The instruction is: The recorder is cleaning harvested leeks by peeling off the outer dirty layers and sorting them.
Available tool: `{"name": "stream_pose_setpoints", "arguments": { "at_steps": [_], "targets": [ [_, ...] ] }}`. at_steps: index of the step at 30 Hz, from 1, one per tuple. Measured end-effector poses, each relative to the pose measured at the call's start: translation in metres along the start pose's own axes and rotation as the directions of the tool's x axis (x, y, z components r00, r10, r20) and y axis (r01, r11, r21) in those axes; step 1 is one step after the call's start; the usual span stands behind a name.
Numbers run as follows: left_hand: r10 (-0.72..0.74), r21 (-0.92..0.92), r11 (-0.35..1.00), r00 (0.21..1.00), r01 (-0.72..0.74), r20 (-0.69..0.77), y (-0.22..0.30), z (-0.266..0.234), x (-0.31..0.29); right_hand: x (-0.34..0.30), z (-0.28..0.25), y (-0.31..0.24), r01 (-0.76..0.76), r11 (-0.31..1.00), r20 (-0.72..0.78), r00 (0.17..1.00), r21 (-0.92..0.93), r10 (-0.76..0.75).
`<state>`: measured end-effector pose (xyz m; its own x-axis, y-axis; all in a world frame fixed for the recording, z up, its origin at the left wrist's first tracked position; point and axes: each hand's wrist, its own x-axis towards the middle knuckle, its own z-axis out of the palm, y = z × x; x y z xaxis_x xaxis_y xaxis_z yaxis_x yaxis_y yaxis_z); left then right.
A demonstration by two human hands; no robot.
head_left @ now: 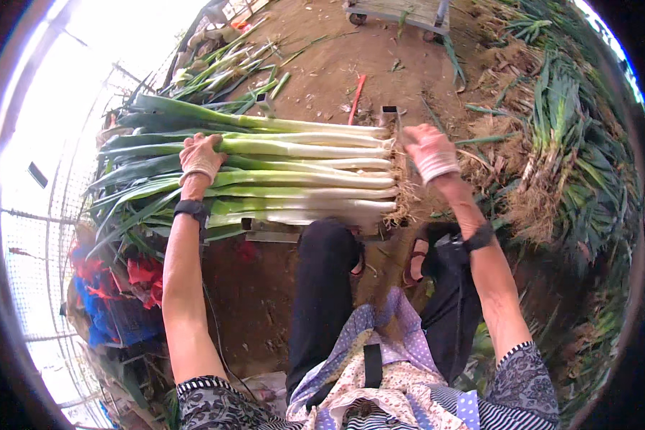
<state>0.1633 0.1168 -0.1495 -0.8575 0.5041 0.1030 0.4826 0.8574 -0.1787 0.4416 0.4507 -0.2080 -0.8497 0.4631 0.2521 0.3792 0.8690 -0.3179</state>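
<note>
A row of long green onions lies side by side across a low metal frame, with white stalks and shaggy roots to the right and green leaves to the left. My left hand, in a pale glove, is on the row where white turns to green, its fingers curled down on a green onion. Just beyond the root ends, my right hand is gloved too; its fingers are bent and smeared by motion, so what they hold, if anything, cannot be made out.
Heaped green onions with roots on lie along the right. Loose leaves and stalks are piled at the far left. A wheeled cart stands at the back on brown soil. Blue and red bags sit at the left, near mesh netting.
</note>
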Motion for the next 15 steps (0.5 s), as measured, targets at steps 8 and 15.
{"name": "stream_pose_setpoints", "arguments": {
  "at_steps": [8,15],
  "targets": [
    [0.231,-0.119,0.959,0.953,-0.258,-0.197,0.042,0.011,-0.045,-0.12,-0.135,0.111,-0.463,0.767,0.103,0.877,0.444,0.47],
    [0.293,-0.026,0.955,0.953,-0.295,-0.074,0.095,0.018,-0.078,-0.287,-0.11,0.154,-0.665,0.71,0.139,0.745,0.233,0.653]
  ]
}}
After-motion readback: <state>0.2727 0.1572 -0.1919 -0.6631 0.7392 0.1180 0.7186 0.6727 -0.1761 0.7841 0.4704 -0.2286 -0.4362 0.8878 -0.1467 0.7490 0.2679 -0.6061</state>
